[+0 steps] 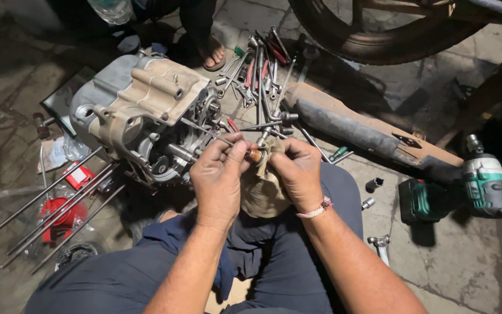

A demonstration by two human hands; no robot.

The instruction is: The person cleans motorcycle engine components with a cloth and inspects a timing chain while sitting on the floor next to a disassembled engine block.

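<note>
The person is sitting on the stone floor (466, 267) with both hands raised over the lap, working a small copper-coloured metal part (255, 155) between the fingertips. The left hand (219, 174) is pinching the part with thumb and forefinger, its grip closed tight on it; the part seems to sit on the end of a thin rod, though the dim light makes that hard to confirm. The right hand (297, 171) is closing its grip around a dirty tan rag (261, 189), pressing the cloth against the part. Just beyond the hands, a grey engine crankcase (140, 110) is lying on the floor, with a heap of wrenches and sockets (260, 75) beside it. Long steel rods (53, 209) are lying to the left, and a green cordless impact wrench (466, 189) is resting well to the right.
</note>
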